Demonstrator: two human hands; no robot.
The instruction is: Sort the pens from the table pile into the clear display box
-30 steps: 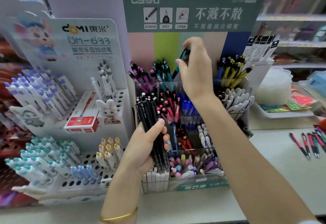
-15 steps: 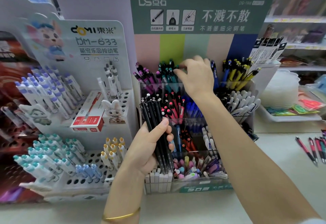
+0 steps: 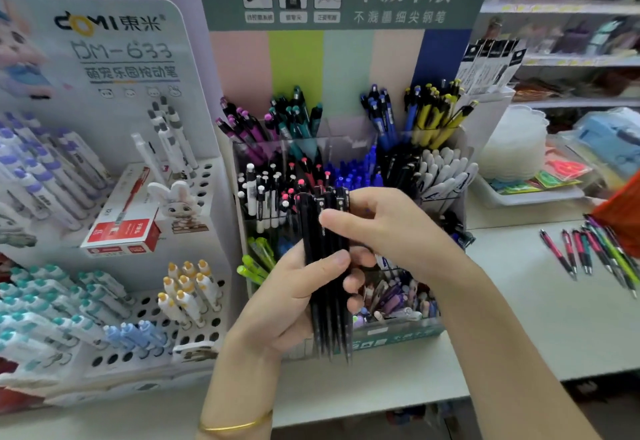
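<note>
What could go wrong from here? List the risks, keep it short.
1. The left hand grips the black pens as a bundle, tips down. With the right hand pinching near their tops, pulling one out may drag others loose onto the table.
2. The clear display box has crowded compartments, several holding dark pens, so a pen could end up in the wrong one.
</note>
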